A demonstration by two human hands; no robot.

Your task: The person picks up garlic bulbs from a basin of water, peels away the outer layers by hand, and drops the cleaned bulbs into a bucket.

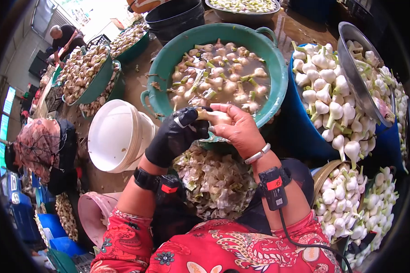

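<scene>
A garlic bulb (219, 118) is held between my two hands over the near rim of a green tub (278, 91). My left hand (177, 136), in a black glove, is closed around its stem end. The bare fingers of my right hand (241, 131) grip the bulb itself from the right; part of the bulb is hidden behind them. In the tub, many unpeeled garlic bulbs (216, 82) float in cloudy water. Below my hands, between my legs, lies a heap of stripped garlic skins (218, 182).
Peeled white garlic fills a blue barrel (287, 123) on the right, with a metal bowl (364, 73) tilted against it. A white bucket (109, 136) and a pink bucket (93, 218) stand at left. Other people (68, 38) are in the left background among heaped tubs.
</scene>
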